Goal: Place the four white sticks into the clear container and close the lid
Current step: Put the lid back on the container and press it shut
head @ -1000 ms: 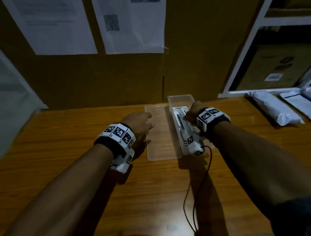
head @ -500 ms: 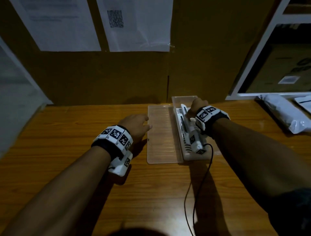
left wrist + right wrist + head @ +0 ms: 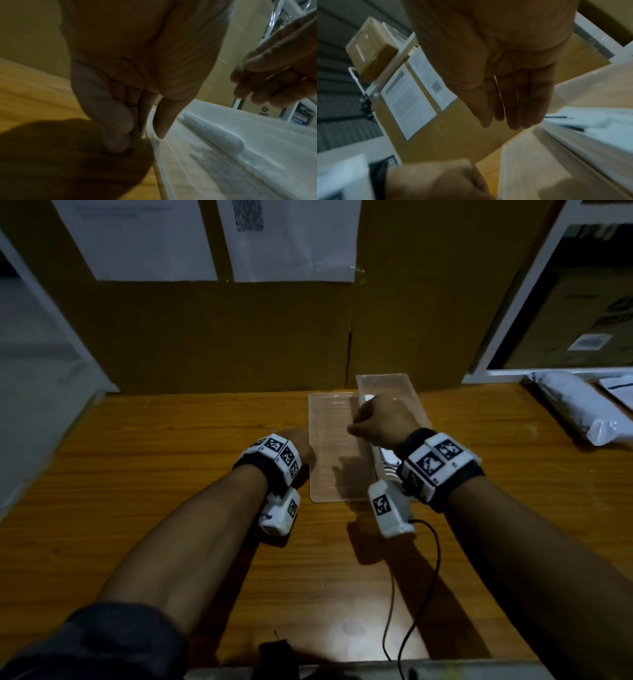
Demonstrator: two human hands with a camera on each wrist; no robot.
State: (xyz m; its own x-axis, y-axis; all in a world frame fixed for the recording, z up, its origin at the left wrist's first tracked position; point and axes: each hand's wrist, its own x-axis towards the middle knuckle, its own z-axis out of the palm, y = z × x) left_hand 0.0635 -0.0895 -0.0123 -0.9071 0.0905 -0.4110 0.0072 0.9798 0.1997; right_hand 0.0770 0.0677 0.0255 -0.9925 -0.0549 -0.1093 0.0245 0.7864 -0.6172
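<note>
The clear container [image 3: 383, 379] stands at the back of the wooden table, its lid [image 3: 334, 474] lying flat to its left. White sticks [image 3: 387, 457] lie inside the container, mostly hidden under my right wrist; the left wrist view shows one stick [image 3: 214, 133] through the clear wall. My left hand [image 3: 301, 443] is at the lid's left edge, and there it [image 3: 142, 132] pinches the rim [image 3: 171, 162] between thumb and curled fingers. My right hand [image 3: 376, 422] hovers over the seam between lid and container. Its fingers [image 3: 510, 119] are straight and hold nothing.
A cardboard wall with taped papers [image 3: 291, 241] rises right behind the container. A white shelf frame [image 3: 513, 302] and plastic-wrapped packages [image 3: 575, 405] occupy the right. A black cable [image 3: 421, 577] trails from my right wrist to the table's front edge.
My right hand has come out of the container and moved left and up, over the lid. My left hand has slid forward to the lid's left edge and taken hold of it.
</note>
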